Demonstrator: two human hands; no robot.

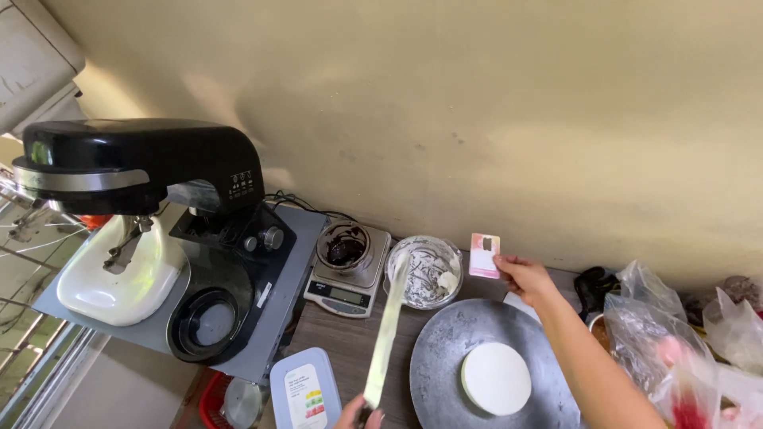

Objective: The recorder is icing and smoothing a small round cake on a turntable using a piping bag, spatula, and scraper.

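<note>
At the bottom edge, the left hand [359, 415] grips the handle of a long icing spatula [387, 330], its cream-coated blade slanting up toward a glass bowl [425, 272] smeared with frosting. A round white cake board [496, 378] lies on the grey turntable [445, 349]. Farther back, the right hand [524, 277] pinches a small pink-and-white card [484, 255] just beside the bowl.

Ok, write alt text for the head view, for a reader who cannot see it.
A person's left hand holds a long cream-smeared spatula while the right hand holds a small pink card. Below, a white round cake sits on a grey turntable. Behind stand a black stand mixer, a scale bearing a bowl of dark chocolate, and a glass bowl of cream.
</note>
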